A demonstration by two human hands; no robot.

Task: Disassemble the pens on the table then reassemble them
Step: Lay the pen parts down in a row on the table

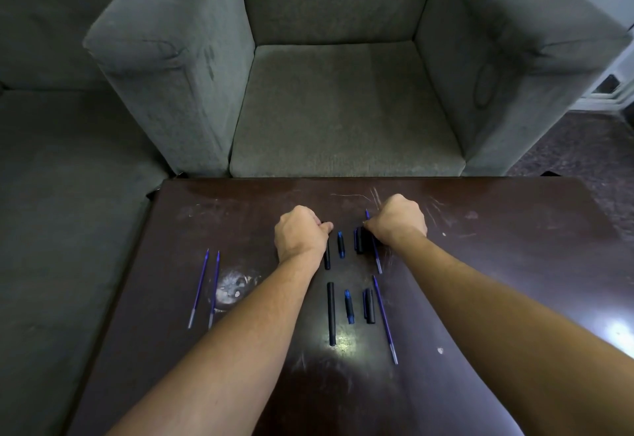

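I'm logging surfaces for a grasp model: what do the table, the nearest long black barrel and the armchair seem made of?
Table: probably wood or veneer, dark brown and glossy; it reflects light glare and shows pale scratches.
Black barrel: likely plastic, matte; hardly any shine.
Armchair: grey-green woven fabric; coarse texture and seams show.

Four refills [198,289]; two barrels [331,313], tips [349,307], caps [368,306]

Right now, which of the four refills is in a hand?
The far-row refill, gripped by the right hand; the other three lie untouched; the left hand holds a barrel.
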